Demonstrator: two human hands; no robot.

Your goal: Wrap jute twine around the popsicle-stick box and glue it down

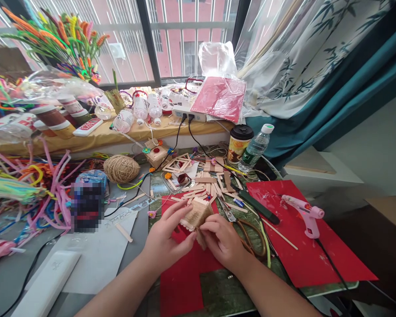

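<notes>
Tabletop [231, 293], scissors [231, 217] beside right hand [223, 241]

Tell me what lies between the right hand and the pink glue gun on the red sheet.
In the head view, the scissors' brown handles, a yellow-green strip and a thin wooden stick lie between the right hand and the pink glue gun.

Single head-worn view, forward and downward

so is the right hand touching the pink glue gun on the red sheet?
Apart: the head view shows scissors lying between the right hand and glue gun.
</notes>
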